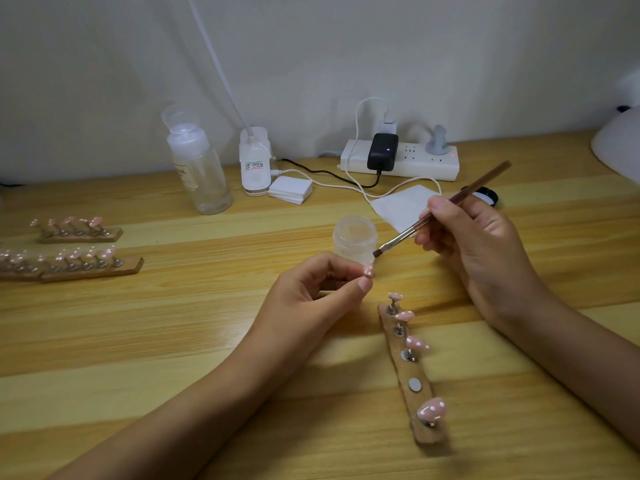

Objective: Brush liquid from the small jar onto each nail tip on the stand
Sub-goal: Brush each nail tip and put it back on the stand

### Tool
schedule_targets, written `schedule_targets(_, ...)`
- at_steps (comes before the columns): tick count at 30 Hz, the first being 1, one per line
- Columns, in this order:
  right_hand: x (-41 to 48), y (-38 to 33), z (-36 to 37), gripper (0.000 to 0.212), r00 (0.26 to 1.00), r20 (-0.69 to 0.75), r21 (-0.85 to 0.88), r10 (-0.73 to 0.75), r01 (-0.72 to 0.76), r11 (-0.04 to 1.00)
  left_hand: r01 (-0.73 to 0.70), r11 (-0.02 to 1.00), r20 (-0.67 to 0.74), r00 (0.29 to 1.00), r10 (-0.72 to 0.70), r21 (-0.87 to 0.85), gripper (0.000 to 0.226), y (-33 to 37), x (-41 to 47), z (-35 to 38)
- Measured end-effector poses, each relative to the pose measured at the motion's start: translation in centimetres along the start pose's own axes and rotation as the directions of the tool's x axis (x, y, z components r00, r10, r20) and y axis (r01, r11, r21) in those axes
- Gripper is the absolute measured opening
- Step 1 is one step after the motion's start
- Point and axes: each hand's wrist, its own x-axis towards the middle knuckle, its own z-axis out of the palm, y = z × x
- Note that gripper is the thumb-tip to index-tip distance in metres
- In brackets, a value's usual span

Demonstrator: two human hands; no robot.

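A wooden stand (pixel 417 393) lies on the table at lower right, carrying several pink nail tips with white dots; one bare magnet spot (pixel 413 384) on it has no tip. My left hand (pixel 311 292) pinches one pink nail tip (pixel 472 271) between thumb and fingers, held above the table. My right hand (pixel 474 237) grips a brown brush (pixel 446 209), whose bristles hover just above the held tip. The small open jar (pixel 354 239) of clear liquid stands right behind the tip.
Two more stands (pixel 79 233) (pixel 90 266) with pink tips sit at the far left. A clear bottle (pixel 199 171), a white pad stack (pixel 290 189), a power strip (pixel 401 159), cables, a white wipe (pixel 403 206) and a black lid (pixel 485 195) lie at the back.
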Motion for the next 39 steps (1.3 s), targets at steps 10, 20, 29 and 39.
schedule_targets(10,0.3,0.2,-0.4,0.014,0.999,-0.023,0.004,0.03,-0.03,1.0,-0.181,0.978,0.11,0.979,0.17,0.102,0.007,1.4,-1.9,0.4)
schedule_targets(20,0.4,0.4,-0.6,0.011,0.998,-0.025,-0.021,0.05,-0.051,0.998,-0.566,0.574,0.423,0.824,0.376,0.592,0.008,1.2,-3.1,1.4)
schedule_targets(29,0.4,0.2,-0.6,0.01,0.996,-0.061,-0.039,0.058,-0.061,0.997,-0.654,0.471,0.513,0.756,0.405,0.592,0.01,1.1,-3.0,0.6)
schedule_targets(39,0.4,0.2,-0.5,0.013,0.997,-0.065,-0.068,0.044,-0.048,0.997,-0.749,0.34,0.66,0.663,0.355,0.569,0.019,1.0,-3.1,1.5)
